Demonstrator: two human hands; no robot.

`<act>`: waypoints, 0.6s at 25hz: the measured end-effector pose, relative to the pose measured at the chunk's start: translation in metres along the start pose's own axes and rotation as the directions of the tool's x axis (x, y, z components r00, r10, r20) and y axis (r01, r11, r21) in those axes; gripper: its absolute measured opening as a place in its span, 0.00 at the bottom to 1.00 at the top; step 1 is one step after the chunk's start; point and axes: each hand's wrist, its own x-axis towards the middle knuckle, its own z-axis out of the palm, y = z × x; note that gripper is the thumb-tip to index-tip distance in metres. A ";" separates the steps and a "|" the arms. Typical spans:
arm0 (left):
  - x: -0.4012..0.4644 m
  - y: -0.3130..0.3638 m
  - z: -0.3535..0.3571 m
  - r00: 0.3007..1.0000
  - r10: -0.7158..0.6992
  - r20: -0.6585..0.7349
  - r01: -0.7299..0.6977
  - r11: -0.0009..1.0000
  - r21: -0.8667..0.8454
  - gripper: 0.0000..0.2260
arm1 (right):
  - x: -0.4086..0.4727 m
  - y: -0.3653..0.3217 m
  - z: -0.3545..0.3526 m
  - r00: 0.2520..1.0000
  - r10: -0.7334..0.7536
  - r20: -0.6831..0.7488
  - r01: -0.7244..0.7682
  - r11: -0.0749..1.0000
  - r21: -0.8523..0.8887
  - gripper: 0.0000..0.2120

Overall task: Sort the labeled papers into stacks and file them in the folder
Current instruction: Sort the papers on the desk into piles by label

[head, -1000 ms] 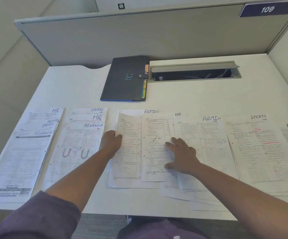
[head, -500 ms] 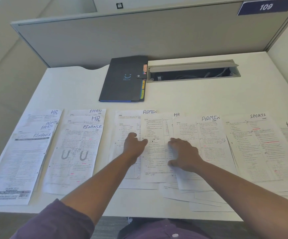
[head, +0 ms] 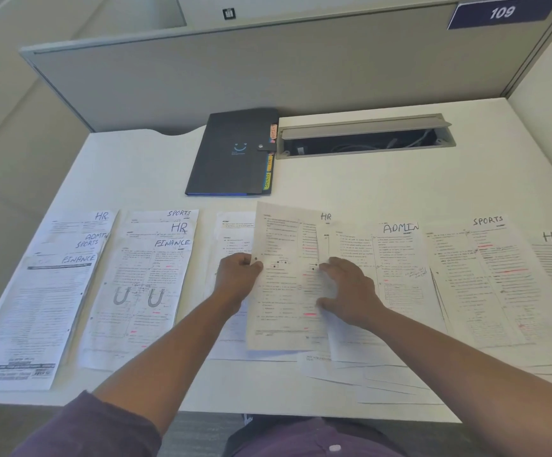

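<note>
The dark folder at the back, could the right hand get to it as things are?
Probably yes: the folder lies closed, with bare desk in front of it. But the right hand is pressing on the HR sheet and would have to let go first.

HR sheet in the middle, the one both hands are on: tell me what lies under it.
The HR sheet covers other printed papers, whose edges show left and below. Their labels are covered. The left hand pinches its edge; the right hand presses it.
</note>
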 end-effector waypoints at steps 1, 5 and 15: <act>0.000 -0.002 -0.013 1.000 -0.004 -0.018 0.004 1.000 0.003 0.04 | 0.000 0.002 0.000 1.000 0.004 -0.013 -0.004 1.000 -0.016 0.39; 0.003 -0.024 -0.064 0.993 -0.026 -0.111 0.035 0.996 0.077 0.05 | 0.003 0.005 -0.002 1.000 0.025 -0.011 -0.026 0.997 -0.078 0.40; 0.027 -0.064 -0.090 0.997 -0.058 -0.049 0.068 0.972 0.227 0.06 | -0.003 -0.018 0.013 0.994 0.094 -0.051 -0.099 0.987 -0.125 0.37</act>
